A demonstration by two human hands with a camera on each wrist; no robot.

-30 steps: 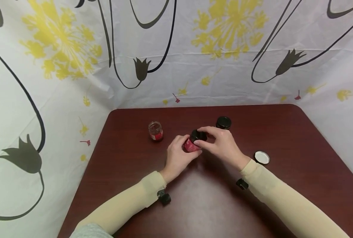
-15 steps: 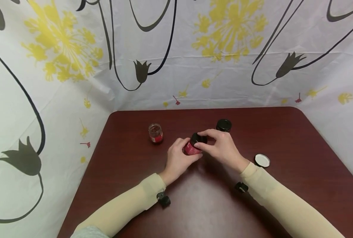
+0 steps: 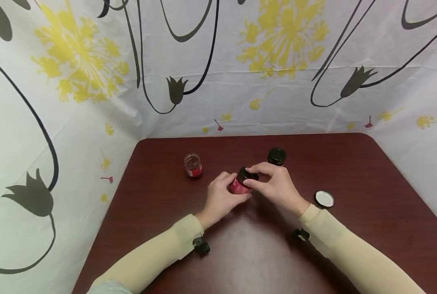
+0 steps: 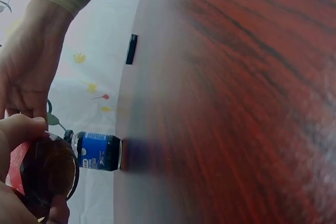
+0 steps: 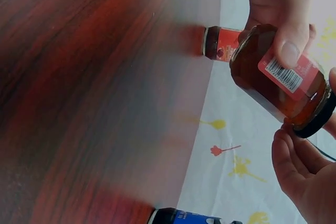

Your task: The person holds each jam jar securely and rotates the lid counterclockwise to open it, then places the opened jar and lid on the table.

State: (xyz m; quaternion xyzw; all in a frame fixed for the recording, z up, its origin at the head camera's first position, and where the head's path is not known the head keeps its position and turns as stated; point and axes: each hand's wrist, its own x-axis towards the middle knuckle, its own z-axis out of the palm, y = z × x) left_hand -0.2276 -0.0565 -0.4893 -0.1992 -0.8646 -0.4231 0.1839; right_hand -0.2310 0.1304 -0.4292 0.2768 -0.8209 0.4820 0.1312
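My left hand [image 3: 220,199] grips a glass jar [image 5: 257,80] with a red label, thumb on one side and fingers on the other. The jar is tilted and held above the table, its base facing back toward my wrists. On its mouth sits a black lid [image 3: 246,174]. The thumb and fingers of my right hand [image 3: 278,188] pinch that lid by its rim. In the right wrist view, a barcode shows on the label beside my left thumb, and the jar's contents look brownish.
On the dark red wooden table [image 3: 159,192], a lidless glass jar [image 3: 193,166] stands at the back left. A black-lidded jar [image 3: 277,156] with a blue label [image 4: 94,150] stands behind my right hand. A loose lid [image 3: 324,199] lies white side up at right.
Both hands and the jar between them have shifted very slightly toward me and to the right. The hold on jar and lid looks the same. The head view has tilted a little.
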